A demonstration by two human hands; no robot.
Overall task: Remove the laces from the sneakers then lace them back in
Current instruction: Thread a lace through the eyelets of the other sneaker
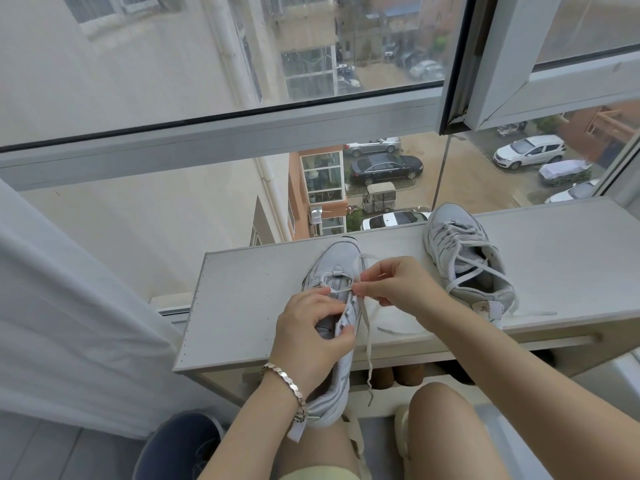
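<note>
Head view, nearest: a person's bare knees at the bottom edge, with the heel of the near sneaker (pixel 337 382) resting on the left knee
Left wrist: wears a metal bracelet (pixel 287 384)
Left hand (pixel 311 336): clenched on the near sneaker, fingers curled over the tongue and eyelet area, steadying the shoe
Near sneaker position: toe pointing away toward the window, front half lying on the white shelf (pixel 242 306), heel overhanging its near edge
Right hand (pixel 391 287): thumb and forefinger pinching the lace (pixel 365 327) at an eyelet on the right side of the near sneaker
Lace state: threaded through only the lowest eyelets near the toe; one free end hangs down past the shelf edge between the knees
Second lace end (pixel 398 330): lies flat on the shelf, just right of the near sneaker
Far sneaker (pixel 464 261): stands on the shelf to the right, well apart from both hands, fully laced, loose ends trailing on the shelf
Beyond: window frame (pixel 221 133), with parked cars (pixel 386 167) far below
</note>
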